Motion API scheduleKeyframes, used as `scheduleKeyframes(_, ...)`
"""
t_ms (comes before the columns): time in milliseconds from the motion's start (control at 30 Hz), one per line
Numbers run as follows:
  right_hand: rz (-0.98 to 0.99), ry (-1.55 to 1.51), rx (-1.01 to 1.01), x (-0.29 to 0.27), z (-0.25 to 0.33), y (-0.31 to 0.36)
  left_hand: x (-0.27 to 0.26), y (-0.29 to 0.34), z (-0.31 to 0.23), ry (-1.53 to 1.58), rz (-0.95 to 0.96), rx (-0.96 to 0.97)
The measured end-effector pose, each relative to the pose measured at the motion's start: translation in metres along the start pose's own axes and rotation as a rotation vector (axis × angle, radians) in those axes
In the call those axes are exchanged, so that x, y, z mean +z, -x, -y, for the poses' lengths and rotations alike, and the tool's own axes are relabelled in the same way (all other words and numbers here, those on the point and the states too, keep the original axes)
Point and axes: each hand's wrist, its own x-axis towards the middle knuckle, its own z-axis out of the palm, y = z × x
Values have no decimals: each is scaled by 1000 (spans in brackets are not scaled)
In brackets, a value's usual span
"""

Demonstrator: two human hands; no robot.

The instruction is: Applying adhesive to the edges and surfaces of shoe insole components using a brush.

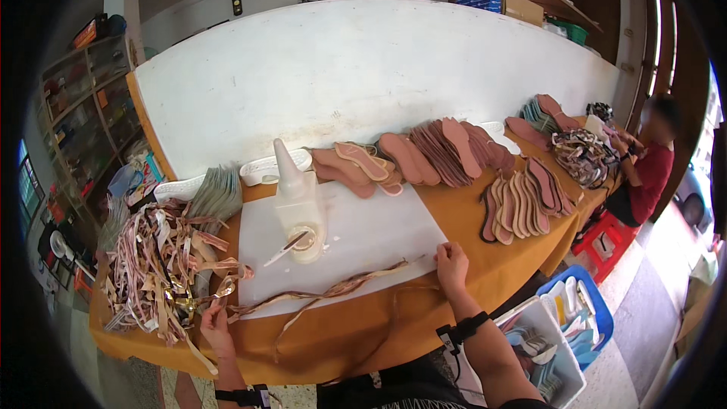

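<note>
My left hand [217,327] is at the table's front left with its fingers pinched together, beside a heap of tangled straps [155,265] in pink, tan and gold. Its fingertips appear to grip a strap end, though the heap partly blurs this. Several long twisted brown-and-cream straps [341,285] stretch across the front of a white sheet [379,231]. At the sheet's right edge my right hand [452,265] is closed, fingertips together near the straps' thin far end; what it pinches is too small to tell. Between the hands stands a white plastic bottle [299,201] with a cone spout; a brush [286,248] lies across its round front opening.
Pink-brown insoles [447,151] lie in rows along the back, with more insoles [526,204] at the right. A white board [363,76] rises behind the table. White bin [556,356] and blue basket [602,310] stand at the lower right. A person in red [651,170] sits at the far right.
</note>
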Motion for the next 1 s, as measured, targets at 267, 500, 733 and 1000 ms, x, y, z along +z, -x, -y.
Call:
scheduleKeyframes(267,359,-276,268,-20,14,-11,14,4,-18,-31,-3,-14)
scheduleKeyframes(500,295,128,45,-49,26,-144,25,11,-41,-174,-14,-10)
scheduleKeyframes(733,16,508,-139,-3,8,-274,23,7,-32,-178,48,63)
scheduleKeyframes(1000,220,759,123,11,12,-318,22,7,-36,-663,43,261)
